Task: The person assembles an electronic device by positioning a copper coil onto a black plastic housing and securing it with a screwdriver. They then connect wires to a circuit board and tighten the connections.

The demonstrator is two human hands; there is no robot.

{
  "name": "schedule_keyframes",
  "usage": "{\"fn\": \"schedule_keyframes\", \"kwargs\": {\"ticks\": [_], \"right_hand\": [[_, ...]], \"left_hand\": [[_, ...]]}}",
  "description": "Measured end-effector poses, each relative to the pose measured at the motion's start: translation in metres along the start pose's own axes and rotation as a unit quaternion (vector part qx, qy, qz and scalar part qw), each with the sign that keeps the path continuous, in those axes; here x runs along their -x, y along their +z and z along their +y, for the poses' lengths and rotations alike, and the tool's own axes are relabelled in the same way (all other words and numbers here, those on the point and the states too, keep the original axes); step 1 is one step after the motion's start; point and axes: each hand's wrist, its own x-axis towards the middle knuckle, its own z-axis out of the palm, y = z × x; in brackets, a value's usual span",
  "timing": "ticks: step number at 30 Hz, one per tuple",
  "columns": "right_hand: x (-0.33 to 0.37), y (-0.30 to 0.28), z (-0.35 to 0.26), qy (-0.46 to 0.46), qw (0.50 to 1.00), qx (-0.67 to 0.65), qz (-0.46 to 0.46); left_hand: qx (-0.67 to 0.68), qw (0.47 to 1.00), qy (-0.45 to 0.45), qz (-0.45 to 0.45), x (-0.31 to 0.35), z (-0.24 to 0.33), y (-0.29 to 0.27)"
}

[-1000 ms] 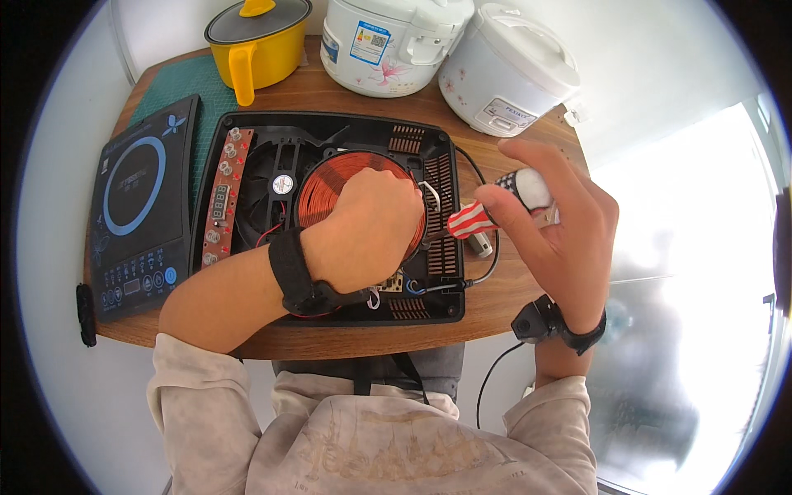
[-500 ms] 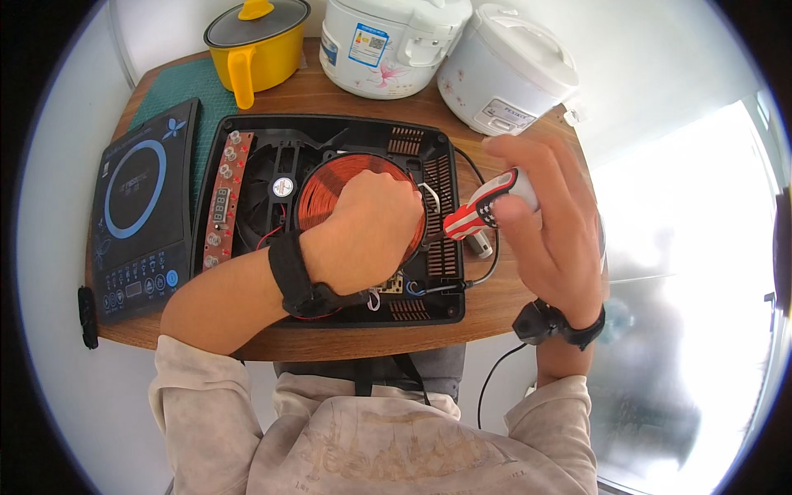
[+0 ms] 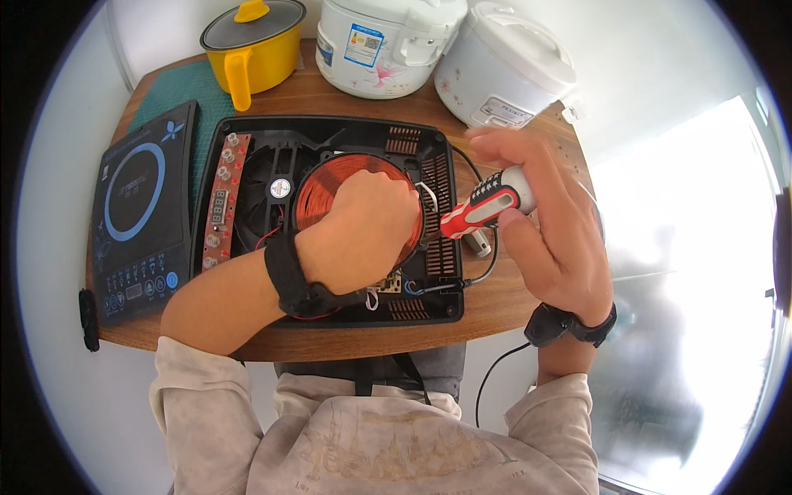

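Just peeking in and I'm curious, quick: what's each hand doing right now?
Left hand: closed in a fist over the copper coil; anything inside it is hidden.
Right hand: partly open, curled loosely about the screwdriver handle.

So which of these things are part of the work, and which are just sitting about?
Apparently part of it:
screwdriver, at the right hand
opened black base
copper coil, partly hidden by the left hand
black panel with blue ring, probably the base's cover

Seemingly just there:
yellow pot
white cooker with blue-edged label
second white cooker beside it
green mat
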Motion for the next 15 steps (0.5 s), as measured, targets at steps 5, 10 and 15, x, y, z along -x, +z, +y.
{"fn": "schedule_keyframes", "kwargs": {"ticks": [5, 10, 15], "right_hand": [[-0.001, 0.001, -0.015, 0.057, 0.996, 0.068, -0.017], [0.001, 0.006, -0.006, 0.016, 0.972, 0.23, 0.036], [0.001, -0.003, -0.02, -0.002, 0.98, 0.201, 0.01]], "left_hand": [[0.017, 1.0, 0.005, 0.012, 0.0, -0.005, 0.006], [0.003, 1.0, 0.008, 0.004, -0.003, -0.006, 0.0], [0.016, 0.999, 0.008, -0.032, -0.001, -0.012, -0.019]]}}
